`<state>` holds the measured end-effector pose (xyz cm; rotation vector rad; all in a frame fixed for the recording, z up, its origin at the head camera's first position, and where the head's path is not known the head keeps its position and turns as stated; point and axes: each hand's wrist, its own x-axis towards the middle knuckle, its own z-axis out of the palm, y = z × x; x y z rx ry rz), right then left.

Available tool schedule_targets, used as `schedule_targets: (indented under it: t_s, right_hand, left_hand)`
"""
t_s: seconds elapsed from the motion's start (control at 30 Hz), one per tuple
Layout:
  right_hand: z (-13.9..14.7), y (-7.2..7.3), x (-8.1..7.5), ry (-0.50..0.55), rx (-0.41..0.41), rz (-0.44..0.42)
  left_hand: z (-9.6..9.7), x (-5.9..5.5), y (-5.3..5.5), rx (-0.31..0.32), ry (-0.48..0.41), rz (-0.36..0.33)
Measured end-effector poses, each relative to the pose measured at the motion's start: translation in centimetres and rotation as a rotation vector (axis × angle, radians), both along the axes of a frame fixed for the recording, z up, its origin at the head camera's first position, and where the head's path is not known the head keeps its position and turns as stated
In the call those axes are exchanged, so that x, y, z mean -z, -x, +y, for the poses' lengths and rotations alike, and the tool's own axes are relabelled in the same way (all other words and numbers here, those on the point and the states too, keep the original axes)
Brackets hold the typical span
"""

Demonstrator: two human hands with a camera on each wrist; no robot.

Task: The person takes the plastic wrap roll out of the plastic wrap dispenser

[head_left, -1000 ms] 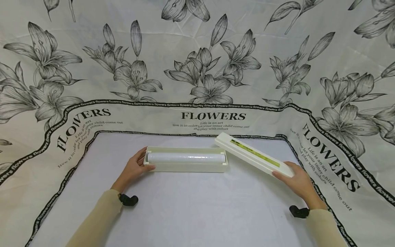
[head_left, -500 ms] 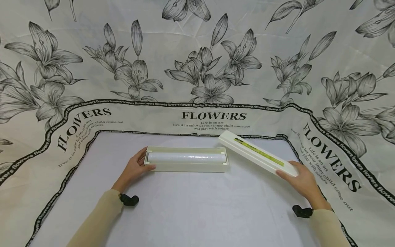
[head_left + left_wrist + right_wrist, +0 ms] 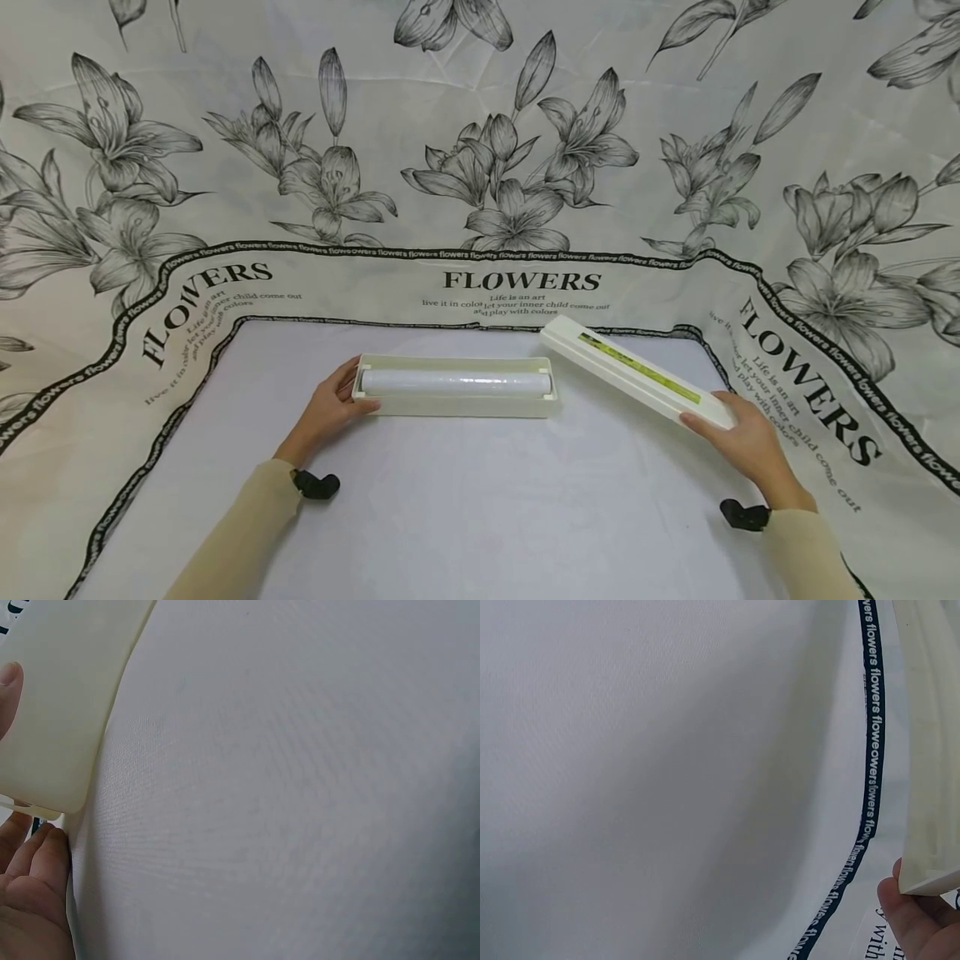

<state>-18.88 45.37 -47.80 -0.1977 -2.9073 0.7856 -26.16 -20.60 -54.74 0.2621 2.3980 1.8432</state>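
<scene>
A long off-white box (image 3: pixel 465 406), its top off, lies on the white table with a roll of plastic wrap (image 3: pixel 457 382) inside. My left hand (image 3: pixel 330 412) grips the box's left end, thumb on the front wall; in the left wrist view the fingers curl behind that end of the box (image 3: pixel 64 712). My right hand (image 3: pixel 750 442) holds the near end of the long white lid (image 3: pixel 622 362), which carries a yellow-green label. The lid slants up and to the left, apart from the box and above the table. In the right wrist view, fingers pinch the lid's (image 3: pixel 934 765) end.
White cloth covers the table (image 3: pixel 480 508). Behind it and along both sides, a curtain (image 3: pixel 345 283) printed with flowers and lettering borders the work area. A black band device sits at each wrist.
My right hand has moved the lid a little to the right, away from the box. The left hand and the box have hardly moved.
</scene>
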Motion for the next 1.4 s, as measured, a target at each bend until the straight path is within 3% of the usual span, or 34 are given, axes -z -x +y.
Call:
schedule_targets:
  t_s: [0.9, 1.4]
  right_hand:
    - [1.4, -0.1, 0.4, 0.000, 0.016, -0.088]
    - [2.5, -0.5, 0.2, -0.026, 0.068, -0.125]
  left_hand:
    - [-0.2, 0.7, 0.1, -0.006, -0.023, -0.014]
    - [-0.1, 0.3, -0.1, -0.007, -0.021, -0.010]
